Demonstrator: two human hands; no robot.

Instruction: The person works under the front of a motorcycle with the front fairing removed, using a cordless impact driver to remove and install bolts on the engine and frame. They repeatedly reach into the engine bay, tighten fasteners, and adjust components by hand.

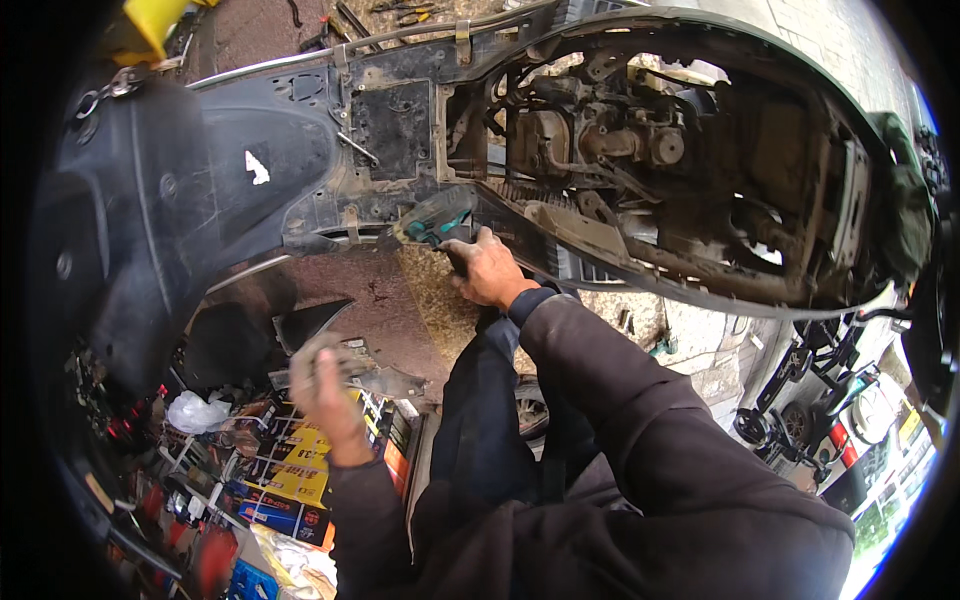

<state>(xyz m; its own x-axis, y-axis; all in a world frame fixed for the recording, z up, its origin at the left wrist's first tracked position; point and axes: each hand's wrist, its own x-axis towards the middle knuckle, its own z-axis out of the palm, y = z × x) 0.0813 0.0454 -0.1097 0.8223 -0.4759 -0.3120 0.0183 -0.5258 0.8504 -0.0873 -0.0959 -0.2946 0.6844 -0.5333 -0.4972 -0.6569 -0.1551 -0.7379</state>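
My right hand [488,270] is closed around the dark handle of a teal and black cordless drill [436,219]. The drill lies over the near edge of a scooter's black floorboard [395,125], its outline partly blurred. Off the scooter's near side, lower left, my left hand [330,395] is raised above boxes and loose parts. Motion smears its fingers, so I cannot make out whether they hold anything. On the floorboard rests a thin metal rod [358,148]. To the right, the open rear body exposes a dirty engine [620,140].
The scooter's black front panel [250,150] fills the left. Below it sit black plastic panels [310,323], a white plastic bag [197,411] and yellow boxes [300,460]. Hand tools [405,12] lie beyond the scooter. Another vehicle's wheel [797,420] shows at right.
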